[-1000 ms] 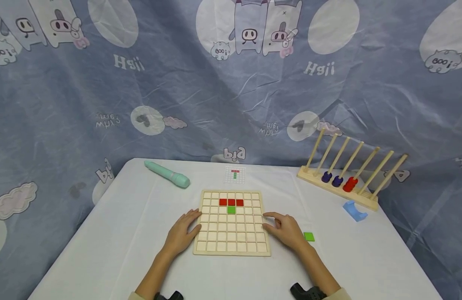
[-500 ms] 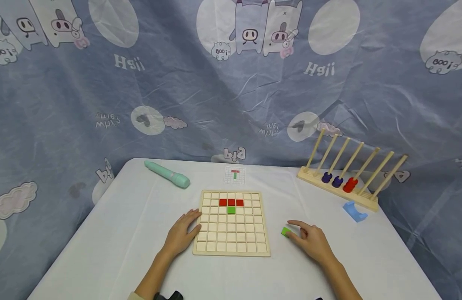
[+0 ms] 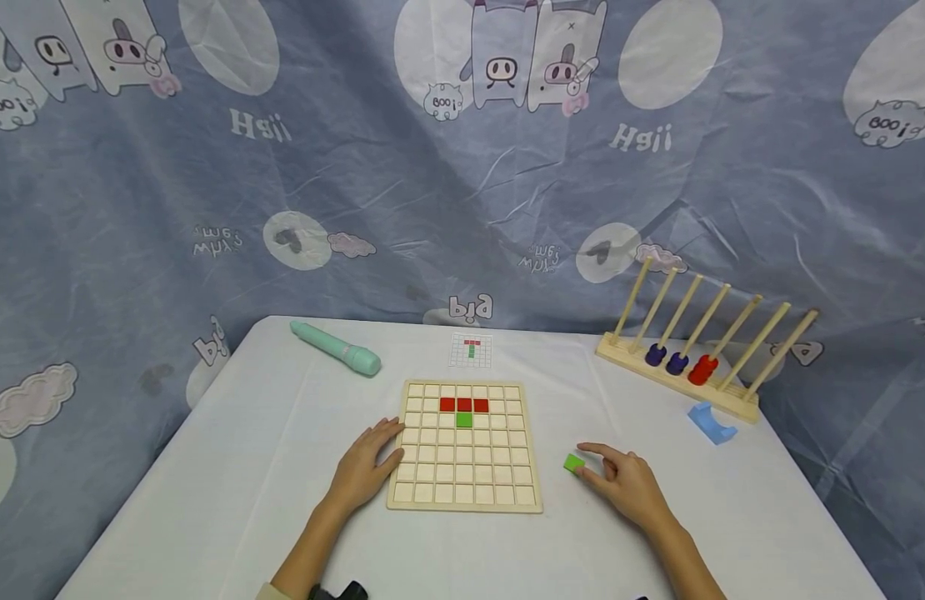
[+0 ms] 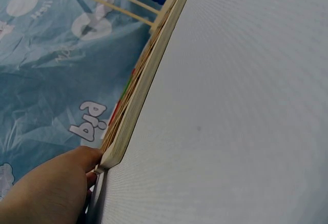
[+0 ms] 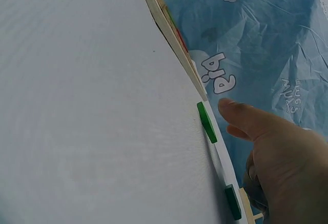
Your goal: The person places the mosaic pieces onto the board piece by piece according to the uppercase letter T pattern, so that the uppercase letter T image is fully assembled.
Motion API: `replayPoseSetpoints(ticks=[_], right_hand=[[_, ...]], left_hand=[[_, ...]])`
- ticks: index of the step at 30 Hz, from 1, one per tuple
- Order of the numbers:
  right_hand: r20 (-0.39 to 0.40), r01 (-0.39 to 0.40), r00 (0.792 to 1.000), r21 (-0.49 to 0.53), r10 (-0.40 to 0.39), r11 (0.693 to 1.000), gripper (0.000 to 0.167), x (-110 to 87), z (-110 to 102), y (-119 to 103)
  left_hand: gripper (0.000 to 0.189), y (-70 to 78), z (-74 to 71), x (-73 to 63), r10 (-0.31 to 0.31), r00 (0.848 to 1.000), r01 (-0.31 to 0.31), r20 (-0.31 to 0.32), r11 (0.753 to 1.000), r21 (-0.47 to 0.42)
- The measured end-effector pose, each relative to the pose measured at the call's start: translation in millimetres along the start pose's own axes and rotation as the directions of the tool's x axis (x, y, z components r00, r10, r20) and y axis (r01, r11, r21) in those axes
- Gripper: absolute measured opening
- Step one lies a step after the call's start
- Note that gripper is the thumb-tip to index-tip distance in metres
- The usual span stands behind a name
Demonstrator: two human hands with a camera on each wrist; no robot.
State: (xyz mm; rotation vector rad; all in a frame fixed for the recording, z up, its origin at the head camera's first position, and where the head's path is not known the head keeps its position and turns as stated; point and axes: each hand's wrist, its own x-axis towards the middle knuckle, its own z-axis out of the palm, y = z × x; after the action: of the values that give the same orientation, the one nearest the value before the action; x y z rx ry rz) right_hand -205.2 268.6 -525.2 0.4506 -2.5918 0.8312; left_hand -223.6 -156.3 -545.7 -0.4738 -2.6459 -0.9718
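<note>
A mint-green, rod-shaped piece with a thick rounded end [image 3: 335, 348] lies toward the far left of my white table [image 3: 207, 500]. Nearer me, my left hand [image 3: 367, 468] rests against the left edge of a square, pale wooden grid board [image 3: 465, 507], fingers and thumb apart, clamped on nothing. Three flat red square tiles [image 3: 464, 405] fill neighbouring cells of one row, with a flat green square tile [image 3: 464, 420] below the middle one. Just beyond the board lies a small white printed grid card [image 3: 471, 351]. A loose bright-green square tile [image 3: 573, 462] sits on the table near the board's right side, by my right thumb; I cannot tell whether they touch. My right hand [image 3: 623, 490] keeps thumb and forefinger apart. Under it, a dark-green flat piece [image 5: 233, 202] shows in the right wrist view. Farther right stand a wooden peg rack with dark-blue and red beads [image 3: 676, 375] and a light-blue curved piece [image 3: 712, 422].
</note>
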Motion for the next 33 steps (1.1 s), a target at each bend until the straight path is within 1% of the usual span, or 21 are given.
replayPoseSetpoints(ticks=[6,18,27,33], right_hand=[[0.0,0.013,1.0,-0.028,-0.013,1.0,0.033,-0.8,1.4,1.0],[0.047,-0.021,0.999,-0.023,0.022,1.0,0.037,-2.2,3.3,2.5],[0.059,-0.013,0.998,-0.052,0.016,0.999,0.037,-3.1,3.2,2.5],[0.071,-0.021,0.997,-0.076,0.026,0.997,0.038,-2.9,3.5,1.2]], left_hand=[[0.042,-0.6,0.5,0.0,-0.002,1.0,0.002,0.002,1.0,0.003],[0.042,-1.8,2.0,0.0,0.004,1.0,-0.004,0.001,1.0,0.0],[0.041,-0.3,1.3,0.9,-0.002,1.0,0.002,0.007,1.0,-0.001],[0.041,0.8,0.0,0.7,-0.007,1.0,0.007,0.007,1.0,0.003]])
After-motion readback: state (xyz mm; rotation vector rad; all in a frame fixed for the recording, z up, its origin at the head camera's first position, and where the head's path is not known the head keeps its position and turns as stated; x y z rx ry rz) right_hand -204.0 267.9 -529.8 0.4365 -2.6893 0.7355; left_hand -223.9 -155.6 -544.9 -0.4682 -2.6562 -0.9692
